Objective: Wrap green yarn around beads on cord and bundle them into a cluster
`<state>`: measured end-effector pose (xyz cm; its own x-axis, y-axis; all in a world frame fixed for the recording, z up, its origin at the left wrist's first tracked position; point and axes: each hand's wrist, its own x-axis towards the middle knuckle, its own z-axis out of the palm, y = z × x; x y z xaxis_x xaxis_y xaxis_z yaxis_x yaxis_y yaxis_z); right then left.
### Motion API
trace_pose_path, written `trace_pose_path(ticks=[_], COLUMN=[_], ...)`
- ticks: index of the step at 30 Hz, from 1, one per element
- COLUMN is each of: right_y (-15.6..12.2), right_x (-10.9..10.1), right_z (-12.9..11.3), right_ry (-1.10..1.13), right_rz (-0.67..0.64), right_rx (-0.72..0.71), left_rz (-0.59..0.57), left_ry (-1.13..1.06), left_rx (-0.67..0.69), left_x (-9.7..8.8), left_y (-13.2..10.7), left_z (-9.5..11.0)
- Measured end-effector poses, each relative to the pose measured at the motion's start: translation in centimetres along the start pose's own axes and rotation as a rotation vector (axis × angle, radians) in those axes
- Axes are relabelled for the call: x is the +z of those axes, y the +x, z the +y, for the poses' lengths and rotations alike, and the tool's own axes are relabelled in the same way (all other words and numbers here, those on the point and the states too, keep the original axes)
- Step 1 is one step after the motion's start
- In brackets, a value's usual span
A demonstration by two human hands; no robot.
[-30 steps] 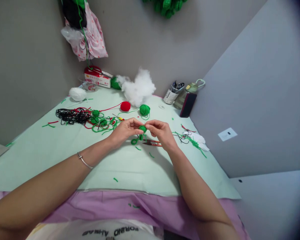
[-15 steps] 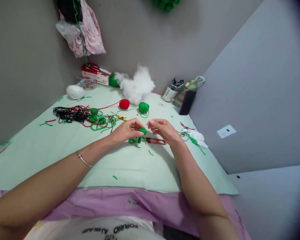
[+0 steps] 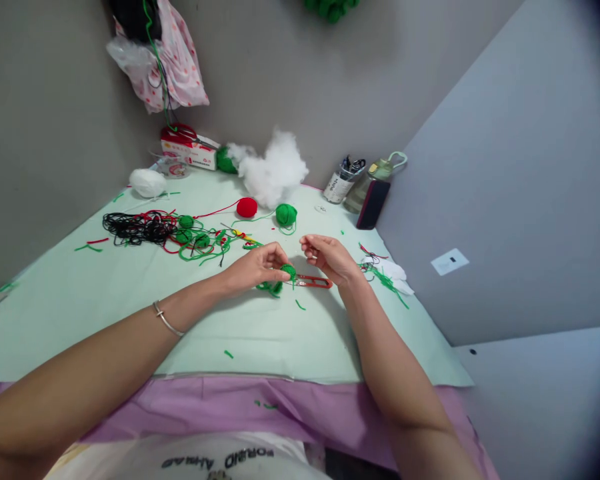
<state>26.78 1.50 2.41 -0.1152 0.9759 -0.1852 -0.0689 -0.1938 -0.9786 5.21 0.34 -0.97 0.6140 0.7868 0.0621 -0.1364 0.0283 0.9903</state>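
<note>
My left hand [image 3: 257, 267] pinches a small green crocheted piece [image 3: 288, 271] just above the pale green tabletop [image 3: 130, 293]. A green yarn tail [image 3: 270, 287] hangs from the piece onto the table. My right hand [image 3: 330, 258] is a little to the right, fingers pinched together as if on a thin strand or needle that I cannot make out. Red-handled thread snips [image 3: 314, 282] lie on the table right under my right hand.
A tangle of black, red and green yarn [image 3: 165, 233] lies at the left. Behind it are a red ball [image 3: 247, 207], a green ball [image 3: 285, 215], white stuffing [image 3: 275, 170], a white ball [image 3: 147, 183], a box [image 3: 187, 151], a pen cup [image 3: 339, 184] and a bottle [image 3: 367, 189].
My two hands have drawn apart: the right one let go of the green piece and pulled right and up. The left lowered the piece toward the table.
</note>
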Motion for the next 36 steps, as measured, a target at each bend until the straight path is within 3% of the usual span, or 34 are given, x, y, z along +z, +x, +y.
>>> trace_pose_path(ticks=[4,7,10,12,14,16,21,24,29,31,33,36], right_y=[-1.1,-1.4,-0.6,0.3,0.8,0.9,-0.1,0.1,0.8,0.4,-0.4,-1.6], right_x=[0.6,1.9,2.1,1.4,0.6,0.0,0.6,0.1,-2.1,-2.1,-1.4,-0.2], right_z=[-0.3,0.1,0.6,0.8,0.7,0.5,-0.1,0.2,0.7,0.4,-0.2,-1.0], right_ry=[-0.178,-0.194,-0.081,0.032,0.095,0.153,0.195,0.041,-0.676,-0.823,-0.791,-0.674], right_rz=[-0.16,-0.163,-0.016,0.145,0.221,0.158,-0.164,-0.156,0.17,0.224,0.115,-0.279], right_rx=[0.04,0.026,-0.037,-0.077,-0.077,-0.02,0.082,0.001,-0.199,-0.283,-0.31,-0.229], left_rz=[0.062,0.051,0.035,0.01,-0.025,-0.071,-0.178,-0.187,-0.083,-0.045,-0.021,-0.008], left_ry=[-0.027,-0.022,-0.009,0.011,0.014,-0.019,-0.025,-0.033,-0.168,-0.193,-0.208,-0.23], left_rx=[0.016,0.025,0.036,0.033,0.019,0.002,-0.027,-0.081,-0.131,-0.133,-0.133,-0.138], left_x=[-0.4,-0.5,-0.4,-0.3,-0.2,-0.1,-0.4,-0.6,-0.9,-1.0,-1.1,-1.1], left_y=[0.1,0.1,0.1,0.1,0.1,0.0,-0.3,-0.4,-0.2,-0.1,-0.1,0.0], left_z=[0.2,0.4,0.3,0.2,0.1,0.1,0.2,0.6,1.0,0.9,0.8,0.6])
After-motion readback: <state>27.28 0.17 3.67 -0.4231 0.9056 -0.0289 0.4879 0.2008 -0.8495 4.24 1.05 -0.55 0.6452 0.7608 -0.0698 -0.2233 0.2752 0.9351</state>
